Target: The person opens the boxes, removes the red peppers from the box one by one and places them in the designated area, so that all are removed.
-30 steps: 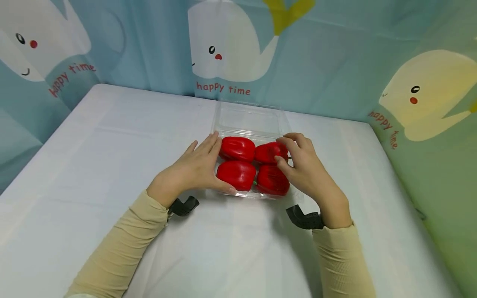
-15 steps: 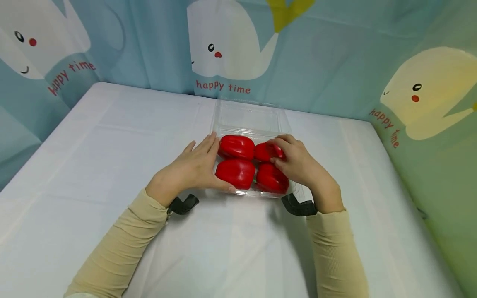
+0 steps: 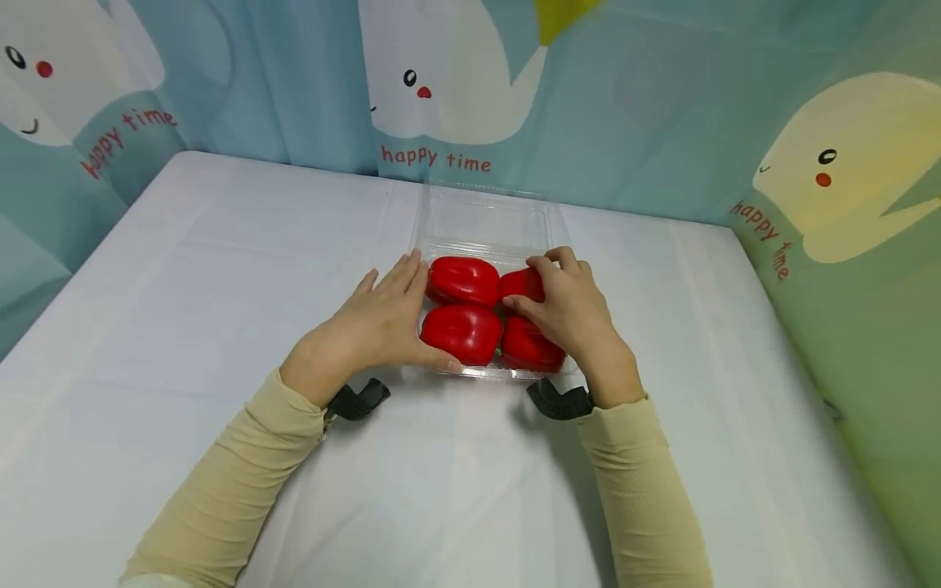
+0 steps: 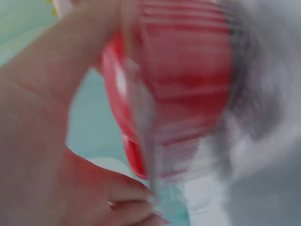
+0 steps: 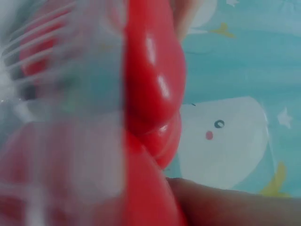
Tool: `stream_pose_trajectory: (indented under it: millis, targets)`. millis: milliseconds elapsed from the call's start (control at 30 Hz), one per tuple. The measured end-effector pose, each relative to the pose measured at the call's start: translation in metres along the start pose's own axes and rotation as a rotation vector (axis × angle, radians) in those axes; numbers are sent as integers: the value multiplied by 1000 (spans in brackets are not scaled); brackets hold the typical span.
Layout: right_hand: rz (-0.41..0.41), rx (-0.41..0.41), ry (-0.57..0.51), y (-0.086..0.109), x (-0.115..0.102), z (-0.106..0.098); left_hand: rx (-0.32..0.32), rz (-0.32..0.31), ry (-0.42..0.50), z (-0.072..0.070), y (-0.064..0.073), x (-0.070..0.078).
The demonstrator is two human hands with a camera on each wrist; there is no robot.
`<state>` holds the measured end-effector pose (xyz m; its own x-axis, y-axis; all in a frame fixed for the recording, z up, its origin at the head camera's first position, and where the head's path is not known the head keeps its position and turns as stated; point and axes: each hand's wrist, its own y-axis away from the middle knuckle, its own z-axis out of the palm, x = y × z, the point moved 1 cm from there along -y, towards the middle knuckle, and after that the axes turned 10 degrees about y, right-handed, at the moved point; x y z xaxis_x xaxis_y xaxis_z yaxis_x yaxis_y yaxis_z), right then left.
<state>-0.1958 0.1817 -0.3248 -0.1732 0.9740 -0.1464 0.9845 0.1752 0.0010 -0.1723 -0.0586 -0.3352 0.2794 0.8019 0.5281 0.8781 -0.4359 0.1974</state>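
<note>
Several red bell peppers sit in two rows in a clear plastic clamshell box [image 3: 507,374]. My left hand [image 3: 371,327] lies along the box's left side with straight fingers, its thumb over the front left corner. Beside it are the back left bell pepper [image 3: 463,281] and the front left bell pepper [image 3: 461,334]. My right hand [image 3: 569,306] holds the back right bell pepper [image 3: 520,283] between thumb and fingers, hiding its right part. Below that hand is the front right bell pepper [image 3: 531,345]. In the left wrist view, a blurred red bell pepper [image 4: 188,80] shows through the box wall.
The clear lid [image 3: 488,216] stands raised behind the box. A white cloth [image 3: 243,229] covers the table. Behind it hangs a blue curtain [image 3: 632,122] with whale prints. Each wrist carries a black camera mount [image 3: 358,399].
My right hand has moved left and closed over the back right bell pepper, which has shifted slightly left. My left hand keeps its place at the box. The head view has tilted down slightly.
</note>
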Motion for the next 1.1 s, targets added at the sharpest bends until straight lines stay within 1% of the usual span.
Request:
stream_pose_trajectory:
  millis: [133, 333, 600, 767, 933, 1033, 1100]
  targets:
    - [27, 14, 0, 1, -3, 0, -9, -19, 5, -2, 4, 5]
    - [43, 11, -28, 3, -3, 4, -26, -20, -18, 0, 5, 5]
    - [19, 66, -28, 0, -4, 4, -8, -7, -50, 2, 5, 2]
    - [0, 99, -36, 2, -1, 4, -15, -13, -47, 3, 4, 3]
    - [-32, 133, -90, 3, 3, 0, -13, -16, -44, 2, 3, 4]
    - [-34, 150, -162, 3, 6, -5, -17, -25, -48, 2, 3, 4]
    - [-21, 180, -217, 4, 10, -8, -19, -29, -47, 1, 3, 4]
